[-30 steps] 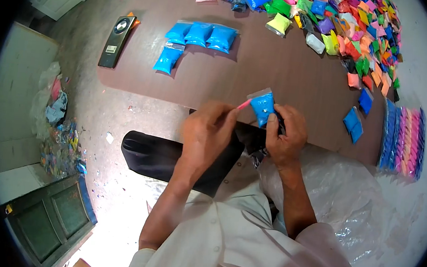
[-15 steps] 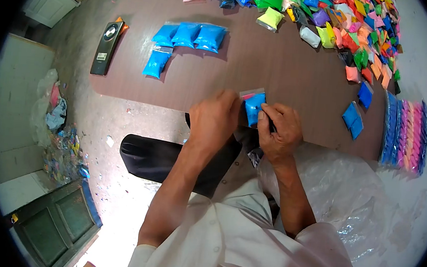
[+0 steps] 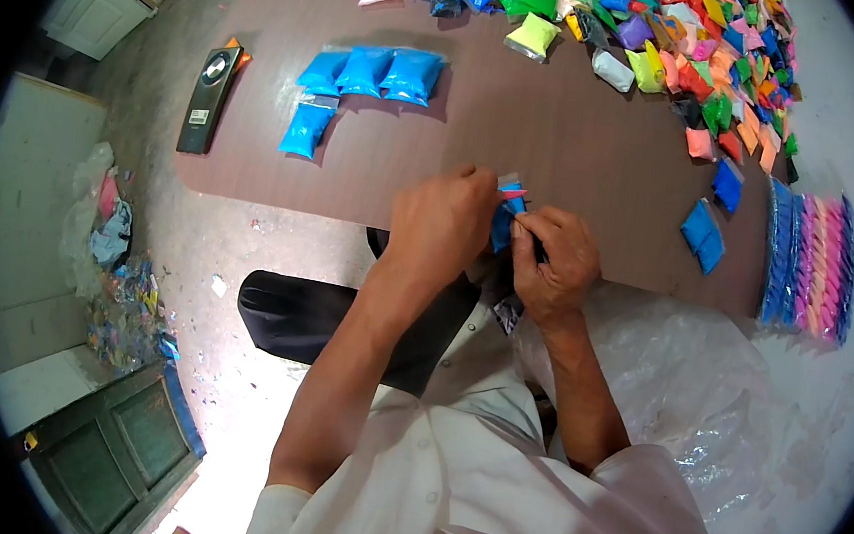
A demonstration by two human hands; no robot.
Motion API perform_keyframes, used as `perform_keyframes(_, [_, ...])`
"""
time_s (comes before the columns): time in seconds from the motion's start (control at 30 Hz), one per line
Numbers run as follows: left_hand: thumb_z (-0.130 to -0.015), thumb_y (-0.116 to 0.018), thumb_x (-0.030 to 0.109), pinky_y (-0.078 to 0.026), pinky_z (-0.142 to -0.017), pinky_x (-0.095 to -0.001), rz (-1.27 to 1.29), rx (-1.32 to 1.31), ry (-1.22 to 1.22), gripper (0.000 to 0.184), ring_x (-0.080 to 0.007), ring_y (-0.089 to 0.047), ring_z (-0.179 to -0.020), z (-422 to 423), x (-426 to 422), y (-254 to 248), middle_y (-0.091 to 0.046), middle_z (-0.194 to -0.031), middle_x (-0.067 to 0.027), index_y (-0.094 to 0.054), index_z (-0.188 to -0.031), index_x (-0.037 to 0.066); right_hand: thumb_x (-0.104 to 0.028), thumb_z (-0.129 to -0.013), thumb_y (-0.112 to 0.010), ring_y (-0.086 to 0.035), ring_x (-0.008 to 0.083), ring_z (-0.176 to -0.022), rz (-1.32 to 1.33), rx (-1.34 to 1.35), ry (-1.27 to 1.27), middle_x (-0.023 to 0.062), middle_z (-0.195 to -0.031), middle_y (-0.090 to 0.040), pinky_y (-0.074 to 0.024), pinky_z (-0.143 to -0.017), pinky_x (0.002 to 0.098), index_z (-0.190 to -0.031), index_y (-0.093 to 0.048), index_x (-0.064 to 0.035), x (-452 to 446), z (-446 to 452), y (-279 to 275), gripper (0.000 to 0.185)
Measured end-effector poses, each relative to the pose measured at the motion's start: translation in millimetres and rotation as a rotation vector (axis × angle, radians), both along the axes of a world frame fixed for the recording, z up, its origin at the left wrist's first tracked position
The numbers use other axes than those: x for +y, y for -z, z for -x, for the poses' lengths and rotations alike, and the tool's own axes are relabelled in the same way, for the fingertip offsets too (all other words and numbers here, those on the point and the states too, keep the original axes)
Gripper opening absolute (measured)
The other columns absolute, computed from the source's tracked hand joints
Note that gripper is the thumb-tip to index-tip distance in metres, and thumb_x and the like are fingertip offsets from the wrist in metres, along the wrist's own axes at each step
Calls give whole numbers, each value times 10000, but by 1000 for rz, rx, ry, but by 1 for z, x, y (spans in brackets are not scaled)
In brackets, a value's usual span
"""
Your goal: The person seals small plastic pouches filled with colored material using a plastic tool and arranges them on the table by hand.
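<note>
Pinching 1 blue packet (image 3: 501, 231) is the right hand (image 3: 558, 262) — left hand (image 3: 442, 228), hold hidden — facing 4 plump packets (image 3: 366, 71).

Glare burns the floor (image 3: 237, 393) white at lower left, and glints streak the plastic sheet (image 3: 678, 387)! Soft shadows mark the table (image 3: 558, 127); fisheye black rounds every corner.

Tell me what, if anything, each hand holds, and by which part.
The right hand pinches a blue packet by its right side. The left hand is at its upper left; any hold there is hidden.
</note>
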State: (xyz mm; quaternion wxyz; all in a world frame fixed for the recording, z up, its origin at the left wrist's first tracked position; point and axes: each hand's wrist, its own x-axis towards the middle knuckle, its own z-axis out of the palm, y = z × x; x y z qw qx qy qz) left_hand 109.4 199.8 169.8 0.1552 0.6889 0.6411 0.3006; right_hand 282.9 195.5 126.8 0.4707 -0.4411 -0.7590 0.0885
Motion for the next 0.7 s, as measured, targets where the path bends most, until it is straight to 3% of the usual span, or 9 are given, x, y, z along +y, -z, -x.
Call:
perform_keyframes(0.3, [-876, -721, 134, -543, -672, -481, -20, -50, 14, 106, -396, -692, -773, 7, 9, -2, -702, -829, -153, -692, -828, 44, -84, -827, -806, -664, 265, -815, -17, -34, 19, 46, -917, -702, -510, -713, 383, -926, -744, -107, -1, 0, 2, 118])
perform_keyframes(0.57, [-885, -687, 120, -550, -681, -478, -21, 203, 153, 113, -400, -698, -777, 0, 22, -7, -706, -813, -162, -685, -799, 47, -62, -824, -798, -660, 266, -810, -37, -54, 20, 46, -921, -702, -506, -705, 388, -928, -728, -96, 0, -1, 4, 130])
perform_keyframes(0.7, [-883, -691, 123, -551, -700, -487, 3, 137, 110, 113, -401, -699, -791, 2, 30, 1, -703, -811, -163, -687, -799, 48, -54, -831, -781, -658, 266, -806, -34, -36, 21, 50, -925, -704, -510, -705, 383, -980, -752, -92, 1, 0, 4, 157])
